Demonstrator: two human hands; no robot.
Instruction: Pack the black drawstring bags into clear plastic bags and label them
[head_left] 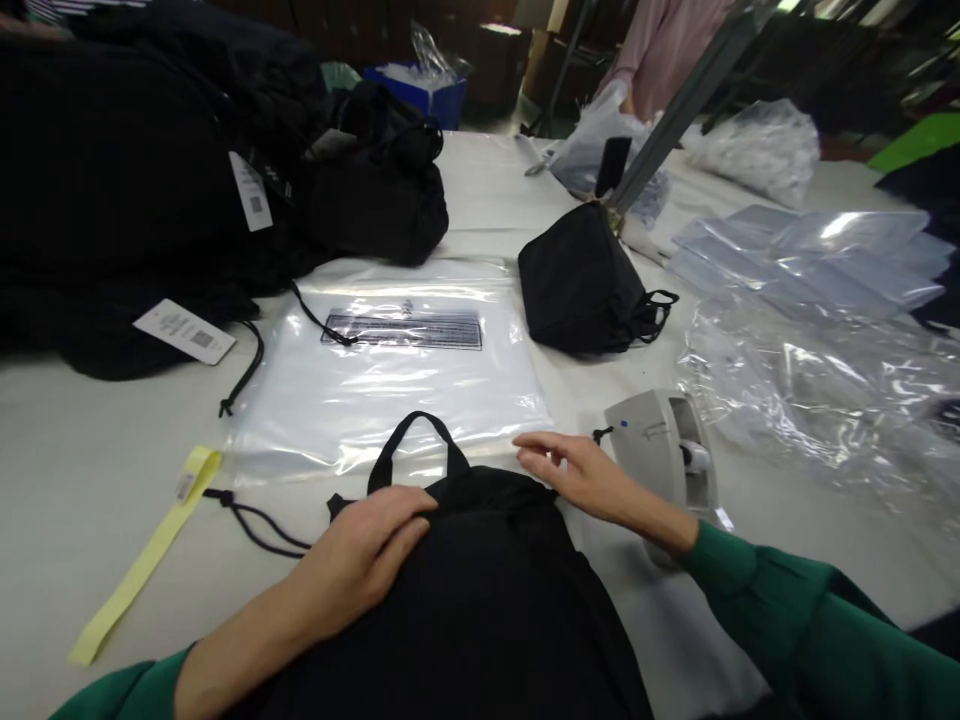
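A black backpack [495,600] with a loop handle at its top lies in front of me on the white table. My left hand [375,545] rests flat on its upper left part, fingers stretched and not gripping. At the bag's upper right corner is my right hand [566,468], its fingers apart and slightly bent, with nothing visible in them. Just beyond the handle lies a stack of clear plastic bags [405,400] with a printed warning box. A black drawstring cord [262,530] sticks out at the bag's left side.
A pile of black bags with white tags [251,190] fills the back left. A small black pouch [577,285] leans near a slanted metal post [675,110]. Right of my hand stands a grey tape dispenser [652,440]. Clear plastic [810,250] covers the right; a yellow strip [146,560] lies left.
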